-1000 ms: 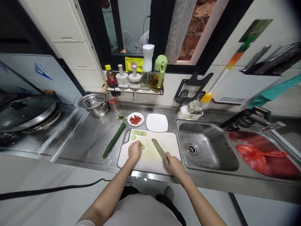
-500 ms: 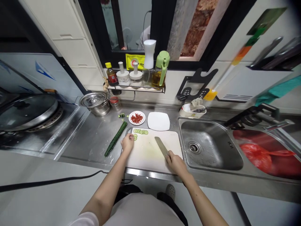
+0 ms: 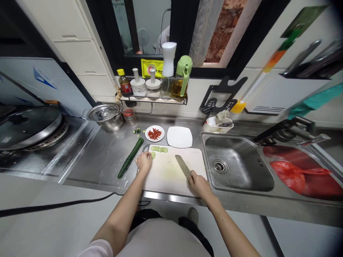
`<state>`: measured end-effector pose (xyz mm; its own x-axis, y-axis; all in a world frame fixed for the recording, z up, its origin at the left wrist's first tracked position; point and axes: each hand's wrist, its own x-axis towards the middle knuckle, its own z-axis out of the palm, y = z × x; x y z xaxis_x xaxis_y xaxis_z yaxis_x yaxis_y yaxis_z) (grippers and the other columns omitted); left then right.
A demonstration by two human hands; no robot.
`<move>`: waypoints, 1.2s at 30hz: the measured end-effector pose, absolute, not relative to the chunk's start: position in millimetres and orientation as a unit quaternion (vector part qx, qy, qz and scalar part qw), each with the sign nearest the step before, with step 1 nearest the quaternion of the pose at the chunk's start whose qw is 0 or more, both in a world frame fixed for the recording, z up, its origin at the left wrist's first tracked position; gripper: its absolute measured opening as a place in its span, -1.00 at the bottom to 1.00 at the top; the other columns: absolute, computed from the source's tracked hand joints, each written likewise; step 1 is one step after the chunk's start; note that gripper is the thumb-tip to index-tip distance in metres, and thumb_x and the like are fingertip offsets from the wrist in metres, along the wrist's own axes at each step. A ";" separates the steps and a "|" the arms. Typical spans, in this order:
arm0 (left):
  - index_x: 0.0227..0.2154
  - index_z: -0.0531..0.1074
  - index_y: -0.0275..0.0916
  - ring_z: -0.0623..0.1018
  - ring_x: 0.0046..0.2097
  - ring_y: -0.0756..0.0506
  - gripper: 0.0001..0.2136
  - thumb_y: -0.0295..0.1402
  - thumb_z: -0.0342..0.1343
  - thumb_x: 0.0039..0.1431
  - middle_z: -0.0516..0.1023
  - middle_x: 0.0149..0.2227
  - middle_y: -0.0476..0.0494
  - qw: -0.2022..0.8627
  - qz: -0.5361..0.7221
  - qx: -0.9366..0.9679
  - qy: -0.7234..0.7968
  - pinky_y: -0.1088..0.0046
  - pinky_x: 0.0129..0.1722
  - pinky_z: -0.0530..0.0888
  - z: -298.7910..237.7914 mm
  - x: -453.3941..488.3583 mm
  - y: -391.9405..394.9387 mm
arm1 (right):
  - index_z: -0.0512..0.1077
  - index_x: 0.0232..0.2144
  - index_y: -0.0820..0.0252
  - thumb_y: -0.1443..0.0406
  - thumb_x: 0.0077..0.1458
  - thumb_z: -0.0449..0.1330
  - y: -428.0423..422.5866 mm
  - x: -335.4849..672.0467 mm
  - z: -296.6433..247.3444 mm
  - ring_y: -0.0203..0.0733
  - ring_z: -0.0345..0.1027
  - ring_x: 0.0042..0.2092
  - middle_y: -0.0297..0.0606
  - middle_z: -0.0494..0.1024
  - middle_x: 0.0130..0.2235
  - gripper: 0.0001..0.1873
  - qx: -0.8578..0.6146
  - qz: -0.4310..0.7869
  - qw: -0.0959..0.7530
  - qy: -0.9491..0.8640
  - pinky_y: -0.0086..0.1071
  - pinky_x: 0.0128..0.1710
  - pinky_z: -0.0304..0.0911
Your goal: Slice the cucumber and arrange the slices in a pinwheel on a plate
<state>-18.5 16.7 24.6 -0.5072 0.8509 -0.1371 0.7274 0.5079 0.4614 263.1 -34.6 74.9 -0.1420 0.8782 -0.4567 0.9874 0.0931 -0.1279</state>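
Observation:
My right hand (image 3: 197,181) is closed round the handle of a kitchen knife (image 3: 182,166), its blade lying low over the white cutting board (image 3: 171,182) and pointing away to the left. At the board's left edge, my left hand (image 3: 144,162) has its fingers pinched on thin cucumber slices (image 3: 153,155); the fingertips partly hide them. Just beyond, a row of overlapping cucumber rounds (image 3: 159,149) lies along the board's far left edge. A long uncut cucumber (image 3: 130,158) rests on the steel counter left of the board.
Behind the board stand a plate of chopped red pieces (image 3: 154,139) and a white square plate (image 3: 179,137). Cucumber scraps (image 3: 137,131) lie nearby. The sink (image 3: 241,162) is on the right; a lidded steel pot (image 3: 107,117) and covered pan (image 3: 30,125) are left. Condiments line a rack (image 3: 155,99).
The view has shifted slightly. Both hands, the knife and the cucumber slices keep nearly the same places on the board.

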 end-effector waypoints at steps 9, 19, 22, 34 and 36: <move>-0.08 0.48 -0.03 0.37 0.02 -0.23 -0.73 -0.27 0.00 0.19 0.47 -0.07 -0.18 0.150 0.170 0.569 0.791 0.19 -0.01 0.23 33.3 20.1 41.4 | 0.23 -0.03 0.19 0.25 0.30 -0.17 -34.1 256.4 79.4 -0.08 0.46 -0.18 -0.04 0.56 -0.20 -0.71 0.636 -0.211 0.154 0.726 -0.36 -0.29 0.10; -0.09 0.50 -0.09 0.32 0.04 -0.27 -0.73 -0.32 0.01 0.18 0.40 -0.02 -0.26 0.121 0.079 0.638 0.756 0.16 0.01 0.18 35.6 43.7 64.9 | 0.24 -0.03 0.21 0.29 0.28 -0.16 -36.8 255.6 76.1 -0.06 0.47 -0.18 -0.05 0.55 -0.22 -0.70 0.628 -0.209 0.147 0.735 -0.35 -0.27 0.13; -0.10 0.49 -0.09 0.32 0.04 -0.26 -0.74 -0.36 0.01 0.18 0.42 -0.03 -0.25 0.126 0.093 0.643 0.750 0.16 0.02 0.17 37.1 44.6 63.7 | 0.24 -0.04 0.22 0.31 0.27 -0.16 -37.9 255.7 75.4 -0.04 0.47 -0.19 -0.05 0.56 -0.24 -0.71 0.627 -0.203 0.142 0.739 -0.35 -0.30 0.12; -0.25 0.50 -0.09 0.53 -0.18 -0.09 -0.84 -0.28 0.12 0.09 0.62 -0.25 0.01 0.275 0.202 0.517 0.785 0.35 -0.11 0.31 50.1 12.7 31.8 | 0.23 -0.05 0.21 0.29 0.29 -0.17 -37.7 254.9 78.2 -0.07 0.46 -0.18 -0.05 0.56 -0.22 -0.73 0.628 -0.204 0.146 0.737 -0.36 -0.29 0.11; -0.26 0.51 -0.10 0.55 -0.23 -0.06 -0.83 -0.27 0.14 0.07 0.61 -0.29 0.04 0.283 0.194 0.514 0.787 0.40 -0.18 0.34 46.1 1.6 20.5 | 0.23 -0.05 0.21 0.30 0.29 -0.17 -37.7 254.0 81.3 -0.08 0.45 -0.18 -0.05 0.56 -0.21 -0.73 0.626 -0.204 0.154 0.737 -0.36 -0.28 0.10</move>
<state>1.6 20.5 46.1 -0.3124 0.9176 -0.2460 0.6984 0.3974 0.5952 254.0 -37.7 81.3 -0.1701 0.8596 -0.4819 0.9850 0.1339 -0.1089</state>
